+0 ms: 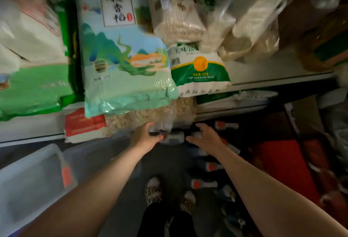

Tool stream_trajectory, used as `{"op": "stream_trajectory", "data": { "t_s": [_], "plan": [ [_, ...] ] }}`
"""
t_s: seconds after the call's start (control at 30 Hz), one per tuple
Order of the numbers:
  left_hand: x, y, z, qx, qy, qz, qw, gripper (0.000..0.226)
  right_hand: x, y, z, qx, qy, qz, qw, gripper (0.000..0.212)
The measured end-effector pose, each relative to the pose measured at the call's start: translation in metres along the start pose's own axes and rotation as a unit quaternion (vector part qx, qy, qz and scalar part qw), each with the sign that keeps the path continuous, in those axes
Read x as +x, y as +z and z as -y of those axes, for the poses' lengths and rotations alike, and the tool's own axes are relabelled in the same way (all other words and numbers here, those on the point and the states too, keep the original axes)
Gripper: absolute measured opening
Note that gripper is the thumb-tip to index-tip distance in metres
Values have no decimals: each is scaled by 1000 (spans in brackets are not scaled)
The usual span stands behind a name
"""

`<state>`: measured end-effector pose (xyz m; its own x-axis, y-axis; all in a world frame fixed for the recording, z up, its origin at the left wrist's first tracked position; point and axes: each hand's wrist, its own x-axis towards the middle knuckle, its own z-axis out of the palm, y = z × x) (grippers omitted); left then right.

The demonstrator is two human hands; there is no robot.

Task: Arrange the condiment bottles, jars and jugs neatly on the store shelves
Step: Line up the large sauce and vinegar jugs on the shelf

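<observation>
The left hand point(146, 136) is gripping a bottle point(174, 137) lying crosswise between the hands; the right hand point(204, 138) is reaching, fingers spread.

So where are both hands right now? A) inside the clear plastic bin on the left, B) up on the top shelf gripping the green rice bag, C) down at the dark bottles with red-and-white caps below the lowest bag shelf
C: the left hand and right hand flank a bottle cap below the shelf edge.
</observation>
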<state>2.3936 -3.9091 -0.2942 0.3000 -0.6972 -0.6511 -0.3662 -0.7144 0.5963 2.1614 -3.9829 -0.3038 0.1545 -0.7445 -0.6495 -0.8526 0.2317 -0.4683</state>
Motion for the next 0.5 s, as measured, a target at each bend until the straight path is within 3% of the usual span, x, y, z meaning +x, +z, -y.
{"op": "stream_trajectory", "data": {
  "t_s": [0.23, 0.37, 0.5],
  "plan": [
    [78, 73, 100, -66, -56, 15, 996, 58, 80, 92, -89, 144, 83, 21, 986, 81],
    [121, 116, 141, -54, -48, 19, 997, 58, 134, 136, -130, 174, 85, 29, 981, 78],
    [163, 154, 171, -70, -39, 52, 995, 9, 183, 179, -156, 216, 63, 24, 974, 70]
  ]
}}
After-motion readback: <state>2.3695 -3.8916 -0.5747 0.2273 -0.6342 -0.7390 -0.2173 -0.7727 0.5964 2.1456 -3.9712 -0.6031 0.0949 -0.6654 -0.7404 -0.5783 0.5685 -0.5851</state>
